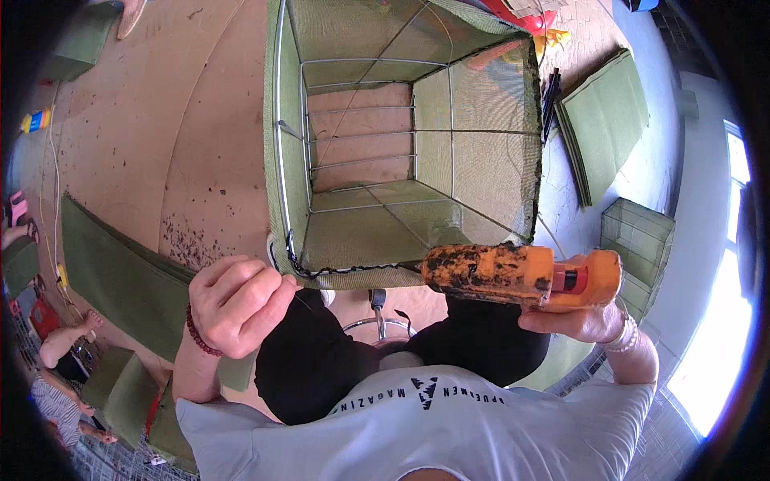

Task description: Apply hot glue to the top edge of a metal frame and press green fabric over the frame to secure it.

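In front of me stands an open box frame of metal wire [281, 80] covered with green mesh fabric [489, 164]. A lumpy black glue line [353, 271] runs along its near edge. My right hand [581, 321] is closed around an orange glue gun [489, 272] smeared with black. Its nozzle points left and meets the near edge at the right end of the black line. Beside the near left corner, my left hand [245, 303] is closed in a pinch, thumb against forefinger. What lies between those fingers, perhaps a fabric edge or thread, is too small to make out.
Green fabric sheets [605, 120] are stacked at the right, above a small wire frame [638, 240]. A long green panel [120, 272] lies at the left on the brown floor [208, 120], near dark specks. Another person [60, 409] sits at the lower left.
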A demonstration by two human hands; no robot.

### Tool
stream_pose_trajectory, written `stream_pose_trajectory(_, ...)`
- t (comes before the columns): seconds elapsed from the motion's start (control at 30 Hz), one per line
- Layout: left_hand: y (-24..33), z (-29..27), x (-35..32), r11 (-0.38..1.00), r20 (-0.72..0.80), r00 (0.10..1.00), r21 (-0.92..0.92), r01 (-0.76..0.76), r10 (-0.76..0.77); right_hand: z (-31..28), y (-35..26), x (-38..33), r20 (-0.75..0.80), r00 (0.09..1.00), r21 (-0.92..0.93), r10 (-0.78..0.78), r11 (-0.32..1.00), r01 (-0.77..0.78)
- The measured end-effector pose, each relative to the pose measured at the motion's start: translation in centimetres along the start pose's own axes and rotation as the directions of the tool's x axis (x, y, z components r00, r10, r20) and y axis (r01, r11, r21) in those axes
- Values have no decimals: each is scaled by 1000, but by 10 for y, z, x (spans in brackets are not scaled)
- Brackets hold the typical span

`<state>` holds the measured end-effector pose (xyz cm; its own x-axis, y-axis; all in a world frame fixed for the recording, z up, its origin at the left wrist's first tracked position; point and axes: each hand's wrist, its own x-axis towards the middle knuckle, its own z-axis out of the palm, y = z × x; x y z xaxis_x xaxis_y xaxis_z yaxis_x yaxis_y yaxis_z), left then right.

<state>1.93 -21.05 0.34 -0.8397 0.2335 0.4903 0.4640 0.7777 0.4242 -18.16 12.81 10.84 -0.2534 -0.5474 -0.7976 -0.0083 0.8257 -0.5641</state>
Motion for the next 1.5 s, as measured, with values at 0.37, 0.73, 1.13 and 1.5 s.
stream_pose_trajectory(0.37,1,1,1,1000,-1,1000,6,-7,7,1,-12,-3,-58,995,68,78,995,-74)
stream_pose_trajectory(0.73,2,1,0,1000,-3,1000,2,-2,2,-3,-2,-11,-70,991,54,114,992,-111)
stream_pose_trajectory(1.13,2,2,-2,1000,-13,1000,10,16,-16,-6,2,-16,-60,989,-37,136,990,-138)
stream_pose_trajectory(1.5,3,2,-1,1000,-6,1000,-4,17,-17,-3,1,-19,-112,990,30,90,996,-87)
